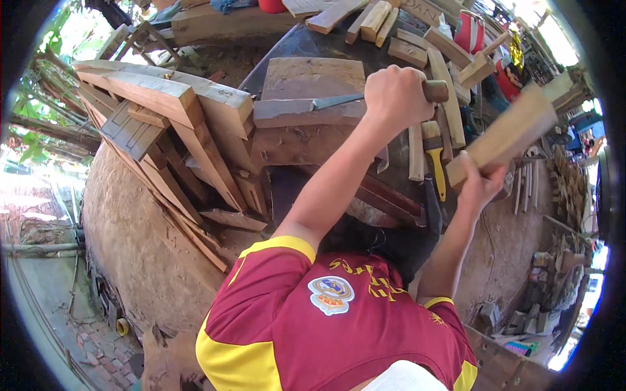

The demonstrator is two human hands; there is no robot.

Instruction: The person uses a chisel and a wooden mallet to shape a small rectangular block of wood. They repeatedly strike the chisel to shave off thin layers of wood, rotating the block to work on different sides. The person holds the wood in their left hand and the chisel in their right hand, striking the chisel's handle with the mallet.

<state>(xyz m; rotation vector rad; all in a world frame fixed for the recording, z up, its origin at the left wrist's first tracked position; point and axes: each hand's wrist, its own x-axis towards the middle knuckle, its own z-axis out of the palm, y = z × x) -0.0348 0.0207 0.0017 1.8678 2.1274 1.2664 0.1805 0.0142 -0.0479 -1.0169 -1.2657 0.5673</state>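
Observation:
My left hand [398,96] is closed around the round wooden handle of a chisel. The chisel's flat metal blade [336,101] points left, its tip over the edge of a wooden workpiece [287,113] on the bench. The handle's butt sticks out to the right of my fist. In my right hand [481,184] is a long rectangular wooden block [505,133], gripped near its lower end and tilted up to the right, with its far end blurred. It is apart from the chisel handle.
Timber frame parts [195,104] lean in a stack at the left. A brush with a yellow handle [437,169] lies between my hands. Several wood offcuts [375,23] cover the bench's far side, near a wooden mallet [477,68] and a red container [468,31].

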